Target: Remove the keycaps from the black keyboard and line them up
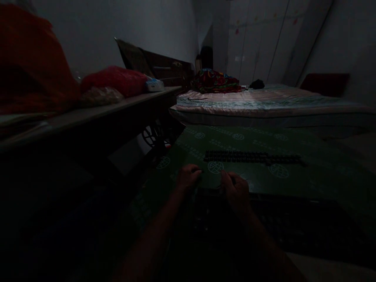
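The room is very dark. My left hand [188,177] and my right hand [235,191] rest close together on a green sheet printed with white round emblems [264,141], which lies spread on the floor. Both hands have their fingers curled down at the near edge of a dark patterned strip [252,157] on the sheet. A thin dark object seems to sit between the fingers of each hand, too dim to name. Below my hands lies a darker area [264,223] that I cannot make out.
A low bed with a striped cover [264,102] stands beyond the sheet, with a colourful cloth bundle [216,81] on it. At left is a sewing-machine table [117,107] carrying red fabric [117,80] and a bag. White cupboard doors [258,39] line the back wall.
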`<state>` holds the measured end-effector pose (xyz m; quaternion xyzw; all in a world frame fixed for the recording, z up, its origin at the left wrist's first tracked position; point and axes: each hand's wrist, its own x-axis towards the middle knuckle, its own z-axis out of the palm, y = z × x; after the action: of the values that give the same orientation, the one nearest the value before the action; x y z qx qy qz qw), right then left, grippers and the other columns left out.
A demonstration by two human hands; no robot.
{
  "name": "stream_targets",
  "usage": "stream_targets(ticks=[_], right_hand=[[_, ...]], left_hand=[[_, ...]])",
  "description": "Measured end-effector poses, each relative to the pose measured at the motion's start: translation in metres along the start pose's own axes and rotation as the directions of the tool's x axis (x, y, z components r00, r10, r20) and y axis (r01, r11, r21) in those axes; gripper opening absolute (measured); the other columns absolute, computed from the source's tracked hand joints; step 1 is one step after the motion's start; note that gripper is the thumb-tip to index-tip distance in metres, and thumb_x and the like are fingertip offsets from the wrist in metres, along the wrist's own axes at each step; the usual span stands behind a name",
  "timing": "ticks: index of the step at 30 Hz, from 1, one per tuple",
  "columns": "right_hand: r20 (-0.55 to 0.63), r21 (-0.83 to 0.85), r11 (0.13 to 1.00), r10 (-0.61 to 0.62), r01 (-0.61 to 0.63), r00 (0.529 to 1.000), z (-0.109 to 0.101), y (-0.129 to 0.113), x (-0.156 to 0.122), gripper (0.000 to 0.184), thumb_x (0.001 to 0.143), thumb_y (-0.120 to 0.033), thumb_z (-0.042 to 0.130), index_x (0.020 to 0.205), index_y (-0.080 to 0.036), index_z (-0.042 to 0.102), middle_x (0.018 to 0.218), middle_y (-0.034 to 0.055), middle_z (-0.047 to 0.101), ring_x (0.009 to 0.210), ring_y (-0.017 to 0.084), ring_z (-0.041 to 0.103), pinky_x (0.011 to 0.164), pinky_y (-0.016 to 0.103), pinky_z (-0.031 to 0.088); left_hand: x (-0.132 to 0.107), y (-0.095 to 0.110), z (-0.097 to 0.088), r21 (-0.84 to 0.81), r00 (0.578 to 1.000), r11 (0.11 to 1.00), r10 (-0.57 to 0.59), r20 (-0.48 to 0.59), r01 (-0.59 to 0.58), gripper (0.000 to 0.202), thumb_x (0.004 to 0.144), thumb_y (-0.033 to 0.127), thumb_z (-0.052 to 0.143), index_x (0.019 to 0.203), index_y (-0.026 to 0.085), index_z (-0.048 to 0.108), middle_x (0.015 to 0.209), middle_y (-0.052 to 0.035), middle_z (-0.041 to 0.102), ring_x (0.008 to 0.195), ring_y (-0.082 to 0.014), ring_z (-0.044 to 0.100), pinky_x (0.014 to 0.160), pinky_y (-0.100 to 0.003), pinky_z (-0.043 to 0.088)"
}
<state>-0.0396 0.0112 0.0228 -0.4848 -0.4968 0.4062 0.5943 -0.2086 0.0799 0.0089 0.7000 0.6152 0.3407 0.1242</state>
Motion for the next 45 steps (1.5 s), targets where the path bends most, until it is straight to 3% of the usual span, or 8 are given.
stream_targets(ticks=[4, 9, 16, 27, 45], right_hand=[[-0.003, 0.020, 0.998, 0.055, -0.055, 0.999, -0.003, -0.001, 0.000, 0.039, 0.079, -0.050, 0.048, 0.057, -0.017, 0.048, 0.041, -0.0052, 0.043, 0.036, 0.007, 0.040, 0.035, 0.017, 0.031], [0.017, 0.003, 0.998, 0.059, -0.059, 0.998, -0.004, -0.002, 0.000, 0.040, 0.080, -0.048, 0.048, 0.055, -0.017, 0.048, 0.040, -0.0047, 0.043, 0.037, 0.007, 0.040, 0.036, 0.017, 0.031], [-0.002, 0.009, 0.996, 0.084, -0.084, 0.996, -0.005, -0.004, 0.001, 0.041, 0.080, -0.049, 0.048, 0.054, -0.017, 0.047, 0.040, -0.0042, 0.044, 0.036, 0.007, 0.040, 0.036, 0.017, 0.032], [-0.010, -0.008, 0.993, 0.118, -0.118, 0.993, -0.005, -0.009, 0.000, 0.043, 0.079, -0.050, 0.047, 0.051, -0.018, 0.046, 0.038, -0.0044, 0.044, 0.034, 0.007, 0.041, 0.034, 0.017, 0.033], [0.005, -0.055, 0.991, 0.123, -0.123, 0.992, -0.005, -0.002, 0.000, 0.042, 0.081, -0.049, 0.047, 0.052, -0.018, 0.047, 0.039, -0.0040, 0.045, 0.035, 0.007, 0.042, 0.036, 0.018, 0.033]], left_hand=[[0.022, -0.006, 0.026, 0.021, 1.000, 0.999, 0.031, 0.001, -0.031, 0.012, 0.071, 0.025, 0.058, 0.074, 0.018, 0.067, 0.078, -0.0014, 0.069, 0.074, -0.0152, 0.063, 0.068, -0.024, 0.048], [0.039, -0.013, 0.037, 0.068, 0.997, 0.995, 0.076, 0.026, -0.078, 0.009, 0.071, 0.026, 0.060, 0.073, 0.020, 0.068, 0.079, -0.0004, 0.069, 0.077, -0.0152, 0.062, 0.072, -0.024, 0.047], [0.043, -0.020, 0.040, 0.127, 0.990, 0.984, 0.117, 0.074, -0.125, 0.014, 0.075, 0.029, 0.058, 0.082, 0.022, 0.068, 0.083, -0.0016, 0.069, 0.080, -0.0180, 0.060, 0.075, -0.028, 0.045], [0.044, -0.018, 0.040, 0.168, 0.973, 0.963, 0.190, 0.131, -0.211, 0.017, 0.078, 0.022, 0.055, 0.091, 0.021, 0.066, 0.095, -0.0032, 0.068, 0.088, -0.0183, 0.058, 0.083, -0.031, 0.042], [0.048, -0.024, 0.043, 0.150, 0.959, 0.953, 0.241, 0.149, -0.263, 0.015, 0.076, 0.015, 0.055, 0.085, 0.020, 0.066, 0.092, -0.0030, 0.068, 0.087, -0.0167, 0.058, 0.086, -0.032, 0.041]])
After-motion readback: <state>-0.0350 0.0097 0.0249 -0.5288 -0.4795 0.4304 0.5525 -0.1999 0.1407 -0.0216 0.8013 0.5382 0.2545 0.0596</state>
